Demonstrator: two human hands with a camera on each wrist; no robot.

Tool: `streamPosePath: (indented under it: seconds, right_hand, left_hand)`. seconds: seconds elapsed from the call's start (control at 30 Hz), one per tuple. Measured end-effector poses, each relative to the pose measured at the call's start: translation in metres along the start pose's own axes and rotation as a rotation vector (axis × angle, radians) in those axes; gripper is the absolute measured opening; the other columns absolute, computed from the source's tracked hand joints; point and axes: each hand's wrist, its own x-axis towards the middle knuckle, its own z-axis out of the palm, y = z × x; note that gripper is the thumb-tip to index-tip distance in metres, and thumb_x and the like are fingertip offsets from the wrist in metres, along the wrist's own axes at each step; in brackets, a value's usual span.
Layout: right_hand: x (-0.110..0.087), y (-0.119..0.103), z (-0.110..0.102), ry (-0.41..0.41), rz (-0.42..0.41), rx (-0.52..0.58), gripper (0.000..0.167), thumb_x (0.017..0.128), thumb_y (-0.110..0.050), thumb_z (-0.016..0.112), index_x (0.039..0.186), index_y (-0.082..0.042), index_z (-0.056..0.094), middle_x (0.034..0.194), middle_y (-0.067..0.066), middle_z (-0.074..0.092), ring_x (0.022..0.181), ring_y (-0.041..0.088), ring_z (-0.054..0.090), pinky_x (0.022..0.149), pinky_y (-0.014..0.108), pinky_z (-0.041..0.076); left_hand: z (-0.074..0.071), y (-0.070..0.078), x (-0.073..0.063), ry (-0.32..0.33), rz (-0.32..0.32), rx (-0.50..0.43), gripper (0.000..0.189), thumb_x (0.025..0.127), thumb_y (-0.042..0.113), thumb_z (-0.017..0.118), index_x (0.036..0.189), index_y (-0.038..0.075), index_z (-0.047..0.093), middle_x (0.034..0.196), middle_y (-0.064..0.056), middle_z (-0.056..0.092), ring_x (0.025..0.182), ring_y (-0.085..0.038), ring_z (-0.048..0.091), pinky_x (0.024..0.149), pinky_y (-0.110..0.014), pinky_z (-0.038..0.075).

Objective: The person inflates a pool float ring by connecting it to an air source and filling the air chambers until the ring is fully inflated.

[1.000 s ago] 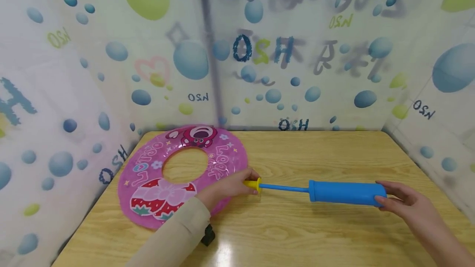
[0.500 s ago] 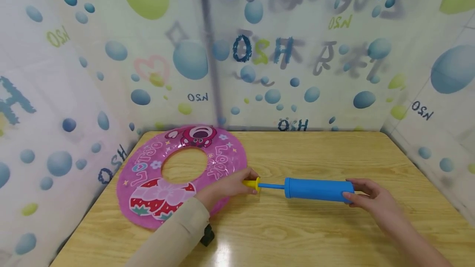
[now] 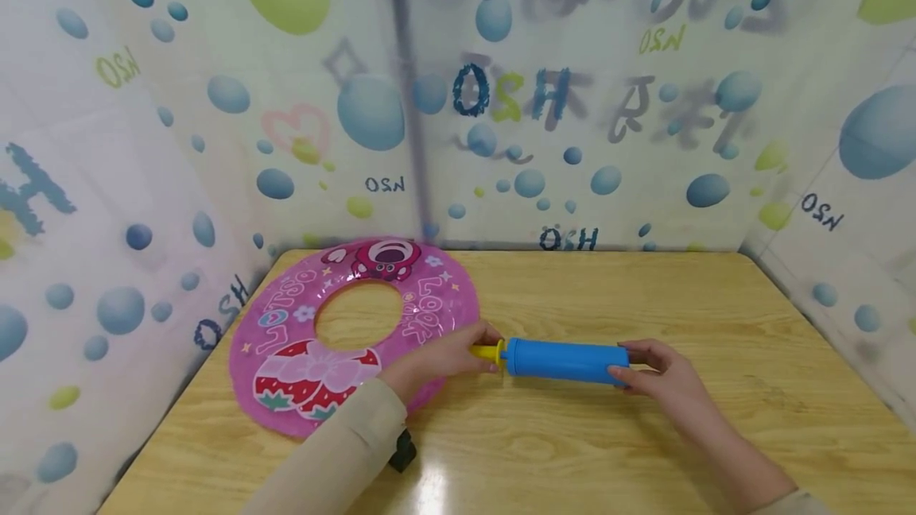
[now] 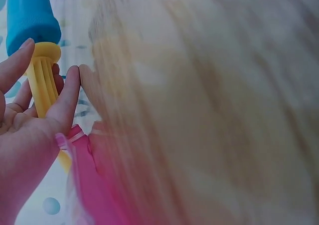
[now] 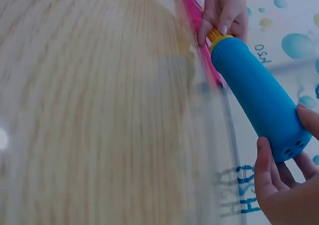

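Observation:
A blue hand pump [image 3: 568,362] with a yellow handle [image 3: 487,353] lies lengthwise between both hands, just above the table. My left hand [image 3: 458,352] grips the yellow handle, its fingers around the ribbed grip in the left wrist view. My right hand [image 3: 654,368] holds the far end of the blue barrel [image 5: 264,100], thumb and fingers on opposite sides near the small holes. Almost none of the rod shows, and the barrel sits close against the handle's flange. Under my left forearm lies a pink swim ring [image 3: 436,292] with strawberry and bear prints, looking fairly flat.
The wooden table [image 3: 608,451] carries the ring on its left half. Patterned curtain-like walls [image 3: 572,46] stand at the back and both sides. A small dark object [image 3: 403,451] shows by my left sleeve [image 3: 351,443].
My right hand has moved left with the blue barrel, sliding the rod into it until barrel and handle nearly meet. The left hand has stayed in place on the handle.

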Motion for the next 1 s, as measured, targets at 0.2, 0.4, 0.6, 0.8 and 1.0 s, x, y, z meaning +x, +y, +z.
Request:
streamPosePath:
  seconds: [0.2,0.4,0.6,0.8,1.0]
  right_hand:
    - [-0.003,-0.006,0.012,0.016,0.016,-0.025,0.061,0.087,-0.024,0.076,0.134,0.004,0.049,0.126,0.024,0.053,0.087,0.025,0.067,0.077,0.038,0.057]
    - [-0.007,-0.012,0.009,0.009,0.013,-0.089,0.064,0.085,-0.028,0.078,0.134,0.002,0.050,0.130,0.022,0.052,0.092,0.023,0.065,0.080,0.039,0.056]
    - [-0.008,-0.011,-0.005,0.007,-0.008,-0.139,0.067,0.082,-0.034,0.079,0.135,-0.002,0.052,0.133,0.019,0.052,0.099,0.021,0.063,0.084,0.040,0.054]
    - [-0.011,-0.006,-0.029,0.019,-0.012,-0.149,0.074,0.082,-0.037,0.078,0.140,-0.003,0.048,0.138,0.020,0.049,0.101,0.014,0.062,0.087,0.038,0.054]
    - [-0.017,0.001,-0.054,0.041,-0.018,-0.124,0.068,0.083,-0.031,0.078,0.140,-0.005,0.050,0.131,0.005,0.055,0.095,0.001,0.061,0.083,0.031,0.055]
  left_hand:
    - [0.000,0.000,-0.001,-0.004,0.000,0.005,0.034,0.091,0.011,0.069,0.122,0.008,0.053,0.125,-0.007,0.058,0.122,-0.026,0.050,0.108,-0.042,0.035]
    - [0.001,0.000,-0.001,0.003,-0.003,-0.008,0.034,0.091,0.012,0.069,0.122,0.009,0.054,0.125,-0.005,0.058,0.121,-0.024,0.051,0.108,-0.042,0.035]
    - [0.001,-0.003,0.000,0.009,-0.005,-0.017,0.035,0.091,0.013,0.070,0.121,0.010,0.054,0.123,-0.003,0.059,0.120,-0.023,0.051,0.108,-0.041,0.036]
    - [0.001,-0.002,0.001,0.017,-0.014,-0.016,0.035,0.091,0.014,0.070,0.121,0.009,0.054,0.123,-0.004,0.059,0.121,-0.024,0.051,0.109,-0.042,0.034]
    - [0.001,-0.001,0.001,0.021,-0.023,-0.018,0.036,0.090,0.016,0.071,0.121,0.009,0.055,0.123,-0.004,0.059,0.121,-0.025,0.051,0.110,-0.044,0.033]
